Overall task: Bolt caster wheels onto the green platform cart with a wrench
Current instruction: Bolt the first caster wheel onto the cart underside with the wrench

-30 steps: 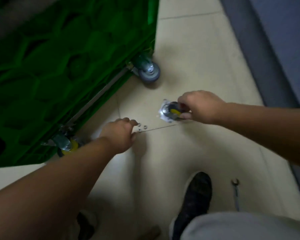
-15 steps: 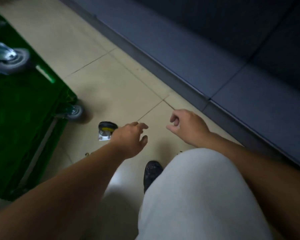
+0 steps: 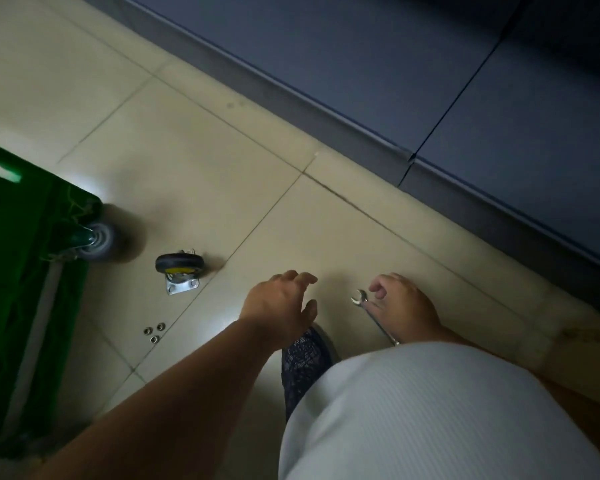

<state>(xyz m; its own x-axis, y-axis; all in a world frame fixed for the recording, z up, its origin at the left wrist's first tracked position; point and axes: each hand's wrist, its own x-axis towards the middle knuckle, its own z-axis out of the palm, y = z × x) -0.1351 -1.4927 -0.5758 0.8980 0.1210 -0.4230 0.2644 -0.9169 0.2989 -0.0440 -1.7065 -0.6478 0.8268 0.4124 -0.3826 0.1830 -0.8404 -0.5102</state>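
Note:
The green platform cart point(image 3: 18, 278) lies at the left edge, with a grey caster wheel point(image 3: 99, 242) mounted at its corner. A loose caster point(image 3: 179, 270), black with a yellow hub and a steel plate, lies on the floor tiles beside it. Three small nuts point(image 3: 154, 332) sit nearer to me. My left hand point(image 3: 281, 306) hovers with spread fingers and holds nothing. A silver wrench point(image 3: 364, 303) lies right of it. My right hand point(image 3: 402, 310) is at the wrench, thumb against its shaft and fingers loosely curled over its head; a grip is not plain.
My dark shoe point(image 3: 303, 358) stands between the hands, and my knee in light cloth point(image 3: 430, 410) fills the lower right. A dark blue wall with a grey baseboard point(image 3: 361, 133) runs diagonally across the top right. Beige floor tiles point(image 3: 187, 150) lie beyond the caster.
My right hand let go of the loose caster and moved right to the wrench. My left hand left the nuts and now hovers. The view swung right, away from the cart.

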